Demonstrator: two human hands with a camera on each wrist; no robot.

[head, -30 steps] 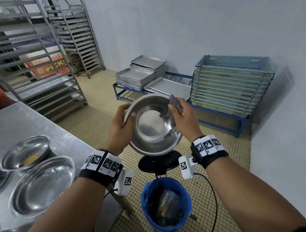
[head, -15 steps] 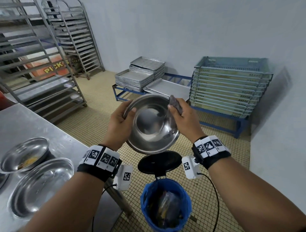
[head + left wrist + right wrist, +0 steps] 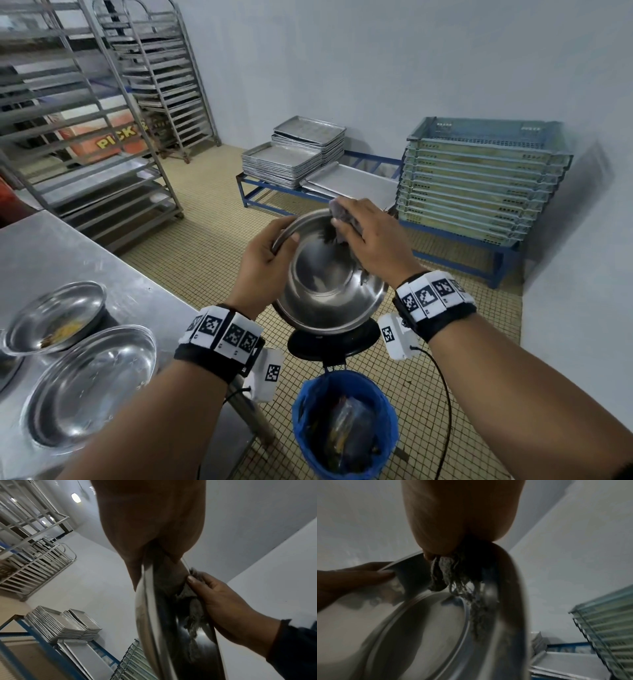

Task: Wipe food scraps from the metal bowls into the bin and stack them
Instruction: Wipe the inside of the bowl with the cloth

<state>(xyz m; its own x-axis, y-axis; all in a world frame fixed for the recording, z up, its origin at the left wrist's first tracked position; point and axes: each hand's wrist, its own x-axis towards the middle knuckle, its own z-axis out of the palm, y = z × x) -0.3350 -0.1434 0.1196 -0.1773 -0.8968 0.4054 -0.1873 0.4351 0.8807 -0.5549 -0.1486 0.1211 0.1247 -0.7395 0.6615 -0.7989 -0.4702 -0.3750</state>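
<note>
Left hand grips the bowl rim, right hand presses a rag inside — stool and bin at 6 o'clock below.

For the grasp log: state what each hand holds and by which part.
Left hand grips the metal bowl by its left rim, thumb inside. Right hand holds a bunched grey cloth, pressing it inside the bowl's far rim.

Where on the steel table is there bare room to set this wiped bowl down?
Bare steel shows on the table behind the two resting bowls, toward the tray racks, and along its right edge near the left hand. The near left corner is crowded: the scrap bowl and the wide bowl sit close together. The held bowl hangs over the bin.
</note>
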